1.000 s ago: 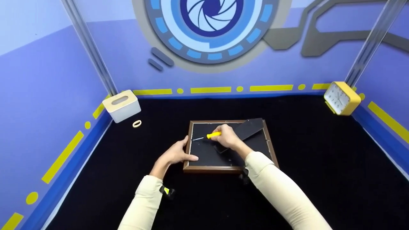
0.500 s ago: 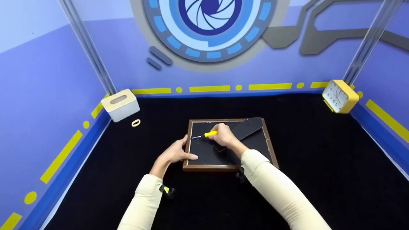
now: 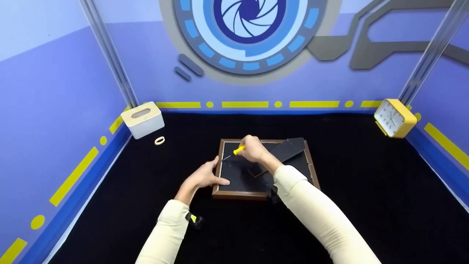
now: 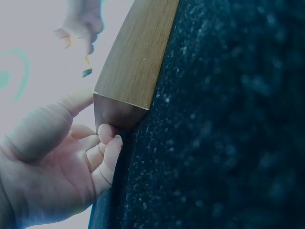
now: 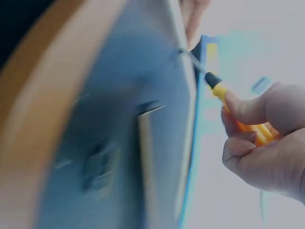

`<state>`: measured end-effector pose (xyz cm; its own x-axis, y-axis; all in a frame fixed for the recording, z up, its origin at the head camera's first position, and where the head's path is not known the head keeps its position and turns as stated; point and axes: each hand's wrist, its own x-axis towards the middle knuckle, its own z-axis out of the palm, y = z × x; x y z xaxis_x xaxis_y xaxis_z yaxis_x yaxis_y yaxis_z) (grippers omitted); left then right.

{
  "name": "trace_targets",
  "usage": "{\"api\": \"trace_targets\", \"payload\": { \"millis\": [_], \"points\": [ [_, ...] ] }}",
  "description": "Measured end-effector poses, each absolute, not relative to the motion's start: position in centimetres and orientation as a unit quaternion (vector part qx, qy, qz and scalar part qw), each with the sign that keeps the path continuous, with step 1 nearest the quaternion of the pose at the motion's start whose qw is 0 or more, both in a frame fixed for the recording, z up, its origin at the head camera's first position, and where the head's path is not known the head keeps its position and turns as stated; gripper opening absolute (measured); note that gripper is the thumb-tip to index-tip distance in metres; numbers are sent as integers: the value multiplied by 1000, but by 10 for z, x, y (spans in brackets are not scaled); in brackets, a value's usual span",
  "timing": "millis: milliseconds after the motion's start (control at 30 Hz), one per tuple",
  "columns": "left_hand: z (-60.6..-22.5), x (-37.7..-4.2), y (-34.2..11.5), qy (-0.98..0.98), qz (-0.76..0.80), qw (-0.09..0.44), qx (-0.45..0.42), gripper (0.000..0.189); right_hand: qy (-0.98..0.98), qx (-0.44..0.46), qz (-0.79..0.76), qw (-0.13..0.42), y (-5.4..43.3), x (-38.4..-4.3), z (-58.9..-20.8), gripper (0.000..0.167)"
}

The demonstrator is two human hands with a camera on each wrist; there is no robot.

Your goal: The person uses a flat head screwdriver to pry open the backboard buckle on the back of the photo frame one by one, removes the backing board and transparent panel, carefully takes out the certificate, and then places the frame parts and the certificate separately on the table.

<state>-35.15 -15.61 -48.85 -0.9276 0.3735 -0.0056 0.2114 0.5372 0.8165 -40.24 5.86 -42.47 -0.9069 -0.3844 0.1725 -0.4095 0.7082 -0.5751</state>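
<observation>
A brown wooden picture frame [image 3: 240, 195] lies face down on the black cloth, its black backing board [image 3: 242, 178] upward. A black easel leg [image 3: 287, 149] slants across the board. My left hand [image 3: 202, 176] grips the frame's left side, thumb over the edge onto the board, and the left wrist view shows its fingers curled at the wooden corner [image 4: 126, 81]. With my right hand [image 3: 253, 149] I hold a yellow screwdriver [image 5: 219, 88] by its handle. Its thin shaft slants down left, and the tip is at the inner edge of the frame's left side.
A tissue box [image 3: 144, 123] with a wooden lid stands at the back left, with a small pale ring [image 3: 159, 140] in front of it. At the back right is a yellow clock [image 3: 397, 119]. Blue-purple panels [image 3: 220, 88] enclose the back and sides.
My right hand has lifted and tilted the screwdriver more steeply, its tip staying by the left side of the picture frame. My left hand keeps its hold. The head view has shifted slightly.
</observation>
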Motion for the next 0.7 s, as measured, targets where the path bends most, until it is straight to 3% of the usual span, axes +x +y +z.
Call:
{"api": "trace_targets", "payload": {
  "millis": [133, 300, 467, 700],
  "points": [
    [-490, -350, -156, 876, 444, 98, 160, 116, -935, 242, 258, 11, 46, -403, -409, 9],
    [-490, -351, -156, 866, 458, 92, 176, 115, -946, 256, 198, -5, 28, -404, -391, 32],
    [-489, -353, -157, 861, 460, 86, 200, 115, -953, 265, 148, -24, 9, -404, -378, 16],
    [-487, -354, -158, 875, 430, 87, 202, 109, -953, 281, 102, -41, -11, -404, -367, 11]
  ]
}}
